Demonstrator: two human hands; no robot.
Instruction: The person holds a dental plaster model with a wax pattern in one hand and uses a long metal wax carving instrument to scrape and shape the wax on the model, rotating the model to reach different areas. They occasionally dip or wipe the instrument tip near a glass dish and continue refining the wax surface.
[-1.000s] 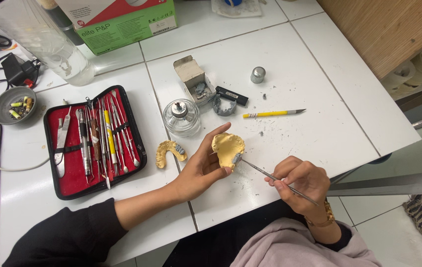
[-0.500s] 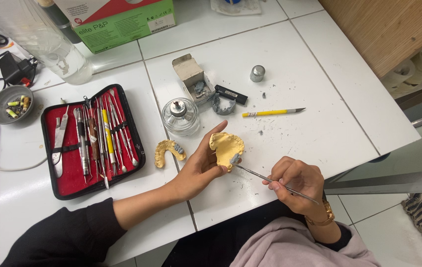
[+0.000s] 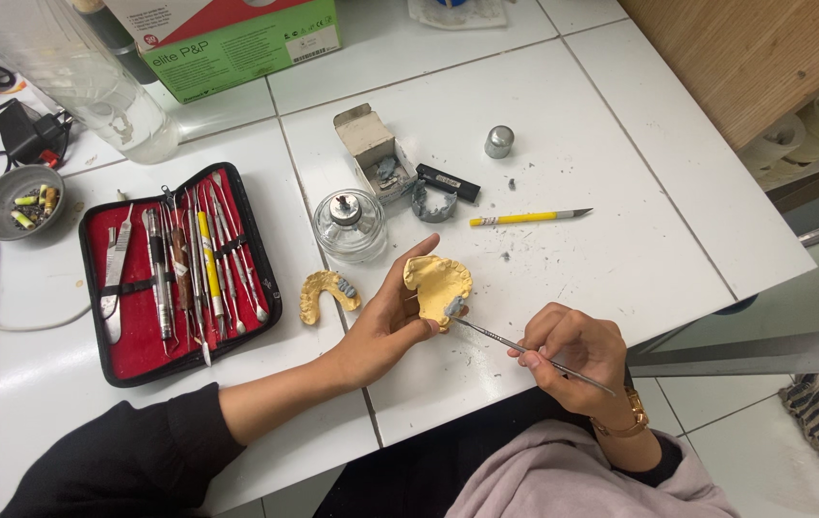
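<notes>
Yellow dental cast [image 3: 438,285] sat upright in the left hand [image 3: 385,321], pinched between the thumb above and the curled fingers [image 3: 407,331] beneath, just over the white tiled table [image 3: 620,240]. Against its lower edge, where a small grey lump clung, rested the tip of a thin metal carving instrument [image 3: 515,347]. The right hand [image 3: 572,355] gripped that instrument like a pen, fingers closed tightly round its shaft, with the handle running back past the wrist.

Just left of the left-hand fingers lay a second yellow cast [image 3: 325,291], arch-shaped, flat on the table. Above the thumb stood a round glass spirit lamp [image 3: 350,225]. Beyond that were a small open cardboard box [image 3: 373,152], a grey arch-shaped piece [image 3: 433,203] and a yellow-handled knife [image 3: 527,218], all well apart from either hand. Farther left of the left-hand fingers, an open red-lined instrument case [image 3: 179,269] held a row of metal tools, and a small grey bowl [image 3: 18,200] stood beyond it.
</notes>
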